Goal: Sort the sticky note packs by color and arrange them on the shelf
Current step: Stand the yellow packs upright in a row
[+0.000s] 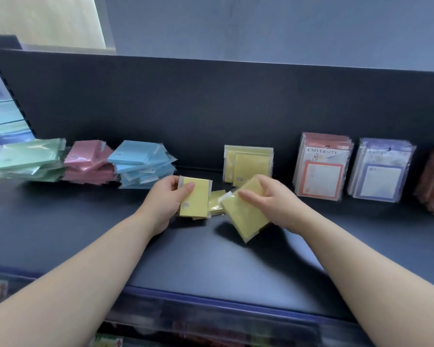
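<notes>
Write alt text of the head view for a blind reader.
Over a dark shelf, the left hand holds an upright yellow pack and the right hand a tilted yellow pack, with a loose pack lying between them. Behind, a green stack, a pink stack and a blue stack lie at left; a yellow stack leans on the back panel.

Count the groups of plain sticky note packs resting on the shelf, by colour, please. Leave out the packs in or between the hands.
Green stack: 1
Pink stack: 1
Blue stack: 1
Yellow group: 1
Total: 4
</notes>
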The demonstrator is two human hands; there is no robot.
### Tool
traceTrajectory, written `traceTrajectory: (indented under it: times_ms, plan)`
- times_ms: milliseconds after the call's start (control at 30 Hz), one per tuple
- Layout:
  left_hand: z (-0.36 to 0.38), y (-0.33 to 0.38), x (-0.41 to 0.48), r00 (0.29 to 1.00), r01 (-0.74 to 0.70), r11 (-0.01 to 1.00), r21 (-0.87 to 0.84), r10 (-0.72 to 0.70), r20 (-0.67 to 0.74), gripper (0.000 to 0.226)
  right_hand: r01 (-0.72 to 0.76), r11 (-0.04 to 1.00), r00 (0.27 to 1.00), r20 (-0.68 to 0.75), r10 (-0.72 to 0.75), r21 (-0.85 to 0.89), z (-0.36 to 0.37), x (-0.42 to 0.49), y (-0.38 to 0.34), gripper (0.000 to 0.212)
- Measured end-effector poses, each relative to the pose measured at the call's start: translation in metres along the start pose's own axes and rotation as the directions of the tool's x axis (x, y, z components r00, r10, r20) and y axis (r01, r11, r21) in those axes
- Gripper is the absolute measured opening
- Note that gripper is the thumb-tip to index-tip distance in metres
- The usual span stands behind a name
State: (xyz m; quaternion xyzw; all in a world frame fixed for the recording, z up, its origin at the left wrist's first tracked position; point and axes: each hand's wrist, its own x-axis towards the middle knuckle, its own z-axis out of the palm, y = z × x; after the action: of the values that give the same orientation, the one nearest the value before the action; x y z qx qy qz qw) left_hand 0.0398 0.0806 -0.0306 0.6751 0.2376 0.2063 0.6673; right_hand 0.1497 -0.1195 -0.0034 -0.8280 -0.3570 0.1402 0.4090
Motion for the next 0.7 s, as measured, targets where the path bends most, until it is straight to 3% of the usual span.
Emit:
traceTrajectory:
  times_ms: [67, 133, 333, 400, 533, 700]
  plan:
    - [-0.001, -0.001, 0.0, 1.0, 0.0, 1.0, -0.004, 0.0, 0.007, 0.005, -0.108, 0.931, 0.99, -0.049, 0.133, 0.35, -0.001, 0.005, 0.007, 0.017]
    - [-0.001, -0.001, 0.0, 1.0, -0.002, 1.0, -0.014, 0.002, 0.012, 0.005, -0.177, 0.796, 0.971, -0.031, 0.239, 0.579, 0.0, 0.008, 0.01, 0.029]
    - [-0.003, -0.003, 0.001, 1.0, 0.01, 1.0, -0.023, -0.009, 0.025, 0.01, -0.127, 0.543, 0.941, -0.073, 0.331, 0.83, -0.003, 0.018, 0.014, 0.015]
    - [-0.003, -0.003, 0.0, 0.999, 0.007, 1.0, -0.006, -0.007, 0.032, 0.014, -0.101, 0.556, 0.937, -0.109, 0.332, 0.825, -0.006, 0.022, 0.019, 0.017]
    - [-0.003, -0.003, 0.0, 1.0, 0.001, 1.0, -0.009, -0.001, 0.029, 0.015, -0.205, 0.717, 0.941, -0.068, 0.332, 0.666, -0.007, 0.026, 0.034, 0.03]
    - [-0.002, -0.002, -0.002, 1.0, -0.006, 1.0, 0.004, 0.006, 0.029, 0.011, -0.15, 0.684, 0.942, -0.106, 0.318, 0.714, -0.008, 0.029, 0.043, 0.016]
